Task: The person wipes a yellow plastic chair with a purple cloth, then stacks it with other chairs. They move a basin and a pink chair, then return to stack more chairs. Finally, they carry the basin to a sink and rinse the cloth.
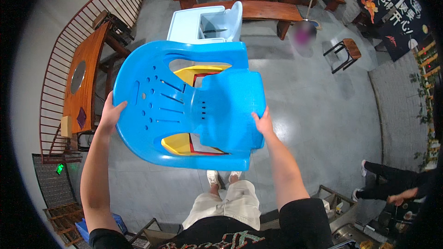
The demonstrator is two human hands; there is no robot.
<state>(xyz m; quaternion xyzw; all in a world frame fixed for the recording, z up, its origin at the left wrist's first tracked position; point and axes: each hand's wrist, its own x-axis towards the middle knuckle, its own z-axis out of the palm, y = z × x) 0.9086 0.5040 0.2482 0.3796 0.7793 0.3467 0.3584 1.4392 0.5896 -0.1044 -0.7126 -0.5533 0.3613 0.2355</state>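
Observation:
A bright blue plastic chair [230, 99] is held up in front of me, tipped so that its slotted backrest points left and its seat points right. Yellow plastic [177, 144] and a strip of red show through its side openings, like other chairs nested beneath; how many, I cannot tell. My left hand [111, 112] grips the top rim of the backrest, thumb over the edge. On the seat's front edge my right hand [263, 122] is closed, thumb on top. The fingers under both edges are hidden.
Just beyond stands a pale blue child's high chair [184, 25]. A wooden bench [263, 10] lies behind it, a wooden table [87, 50] by the left railing, a small stool [351, 49] at right. Another person's hand [402, 197] shows at lower right.

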